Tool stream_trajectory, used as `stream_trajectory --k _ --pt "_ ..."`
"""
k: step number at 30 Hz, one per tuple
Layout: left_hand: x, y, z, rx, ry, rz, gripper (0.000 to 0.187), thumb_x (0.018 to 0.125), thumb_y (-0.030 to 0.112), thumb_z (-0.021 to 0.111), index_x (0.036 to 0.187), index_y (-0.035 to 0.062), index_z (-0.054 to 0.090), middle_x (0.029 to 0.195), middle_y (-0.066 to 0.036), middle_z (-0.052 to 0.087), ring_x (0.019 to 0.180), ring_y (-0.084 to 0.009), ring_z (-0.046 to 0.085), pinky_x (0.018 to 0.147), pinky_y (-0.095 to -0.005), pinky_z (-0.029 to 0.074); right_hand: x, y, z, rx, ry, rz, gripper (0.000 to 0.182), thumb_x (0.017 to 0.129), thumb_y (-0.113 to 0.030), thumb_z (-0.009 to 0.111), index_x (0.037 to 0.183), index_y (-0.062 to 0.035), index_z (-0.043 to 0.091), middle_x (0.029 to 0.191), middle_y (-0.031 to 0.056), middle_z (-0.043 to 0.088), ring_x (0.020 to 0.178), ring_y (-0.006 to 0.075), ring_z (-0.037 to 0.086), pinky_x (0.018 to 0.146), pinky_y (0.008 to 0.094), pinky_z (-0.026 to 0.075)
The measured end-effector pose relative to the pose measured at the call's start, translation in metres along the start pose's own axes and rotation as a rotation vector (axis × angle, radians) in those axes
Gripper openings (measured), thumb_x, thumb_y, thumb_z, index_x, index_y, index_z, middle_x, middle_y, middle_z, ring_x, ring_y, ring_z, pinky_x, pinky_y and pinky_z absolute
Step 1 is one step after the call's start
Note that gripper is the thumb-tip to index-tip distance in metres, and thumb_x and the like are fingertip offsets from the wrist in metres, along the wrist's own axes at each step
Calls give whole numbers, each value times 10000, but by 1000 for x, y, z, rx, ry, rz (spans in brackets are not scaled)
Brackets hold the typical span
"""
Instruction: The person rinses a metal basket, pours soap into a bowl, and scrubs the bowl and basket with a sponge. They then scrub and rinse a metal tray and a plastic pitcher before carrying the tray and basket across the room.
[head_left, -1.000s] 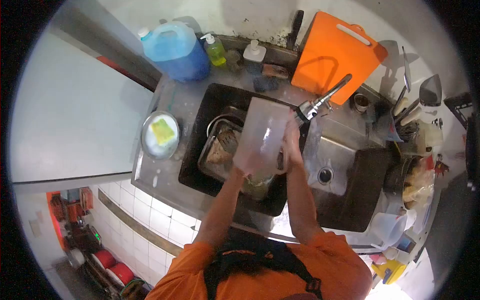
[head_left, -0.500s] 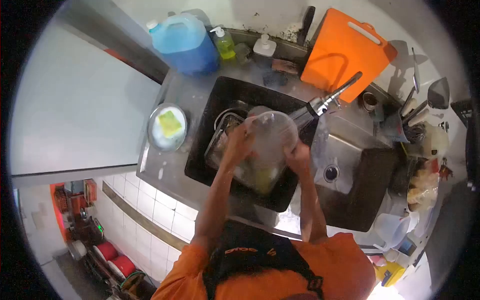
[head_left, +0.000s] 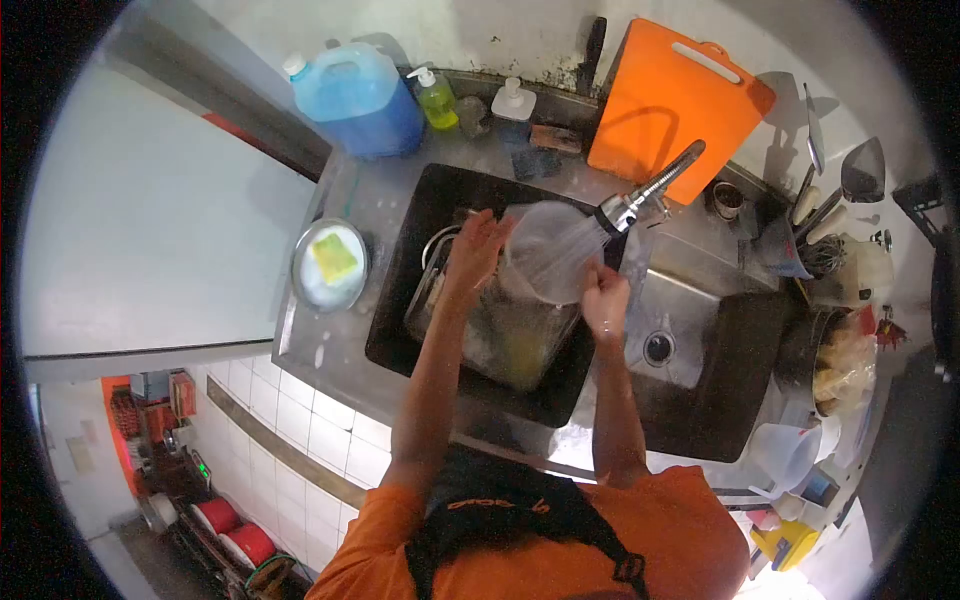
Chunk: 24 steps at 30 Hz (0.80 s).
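Note:
A clear round plastic container [head_left: 545, 255] is tilted over the left sink basin [head_left: 400, 320], with water spraying into it from the faucet sprayer [head_left: 622, 212]. My right hand [head_left: 605, 298] is closed on its rim at the lower right. At the container's left side, my left hand [head_left: 480, 250] has its fingers stretched out, fingertips right by the rim. Below, in the basin, sits a larger clear rectangular tub [head_left: 520, 350] with something yellowish showing through it, beside metal items partly hidden by my left arm.
A bowl [head_left: 305, 290] holding a yellow-green sponge [head_left: 334, 258] in suds stands on the left counter. Behind the basin are a blue liquid jug [head_left: 365, 110], soap bottles and an orange cutting board [head_left: 670, 105]. To the right lies a second basin [head_left: 690, 400], with utensils [head_left: 820, 235] beyond.
The left hand has come off the container's edge and its fingers have straightened. The container has turned so the spray falls into its open side; the right hand has kept its hold.

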<state>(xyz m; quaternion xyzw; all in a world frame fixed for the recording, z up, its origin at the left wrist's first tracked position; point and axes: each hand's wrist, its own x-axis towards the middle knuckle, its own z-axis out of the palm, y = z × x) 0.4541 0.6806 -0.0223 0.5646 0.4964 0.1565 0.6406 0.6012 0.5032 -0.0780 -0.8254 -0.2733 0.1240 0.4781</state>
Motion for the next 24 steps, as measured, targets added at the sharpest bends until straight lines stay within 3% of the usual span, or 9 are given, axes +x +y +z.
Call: stream_trajectory --k 2,3,6,9,15,16,18,22,24 --pt "5 -23 -7 106 -70 235 786 880 495 669 1426 -3 403 1407 -188 484 1299 -297 478 1002 -397 439 2 -6 -8 102 -48 93 256 893 -197 566 819 36 640 688 168 606 652 261 577 611 389 457" --pt "7 -30 -7 41 -74 213 782 881 492 669 1426 -3 404 1395 -184 494 1291 -291 486 986 -389 447 4 -11 -12 151 -70 137 246 883 -201 557 850 19 661 752 224 653 685 343 654 655 417 491" --pt "-13 -3 2 -271 -32 -38 754 889 473 667 1417 -3 414 1363 -167 521 1267 -274 506 938 -367 463 6 -25 -21 -164 -120 -18 256 882 -213 568 873 19 675 750 226 655 675 317 654 645 416 490" --pt "-1 -21 7 -270 -1 7 702 910 446 646 1402 -4 428 1338 -153 539 1250 -265 519 907 -367 466 4 8 -6 168 60 26 291 909 -186 608 798 76 669 629 90 632 603 114 482 549 354 411" --pt "23 -39 31 122 111 225 767 863 484 676 1408 11 416 1364 -165 516 1274 -296 488 938 -413 461 -4 9 -4 82 207 -25 306 913 -198 615 796 82 653 565 88 537 591 106 446 539 350 410" --pt "21 -38 33 -47 81 98 798 845 489 692 1419 18 402 1381 -168 501 1283 -301 478 952 -417 453 1 16 -14 6 -40 16 311 914 -210 623 818 83 660 577 70 528 617 98 481 545 357 415" --pt "-24 -3 25 -363 12 -180 863 808 501 725 1442 32 375 1413 -172 471 1300 -311 458 979 -425 439 -3 -3 -25 48 -34 38 300 921 -216 619 874 75 672 589 60 547 635 94 501 559 347 428" --pt "-40 -28 3 -41 -236 -114 819 820 574 656 1465 156 373 1453 -89 435 1309 -336 434 1024 -589 362 -16 2 -7 125 -46 -38 283 931 -234 624 984 36 693 617 32 576 645 88 501 590 305 448" --pt "-48 -28 -14 10 -303 -49 849 808 581 667 1480 178 341 1487 -88 390 1337 -334 401 1027 -630 333 -19 -39 -24 358 -125 -26 239 911 -247 660 990 -36 740 677 41 621 639 107 500 609 314 464"
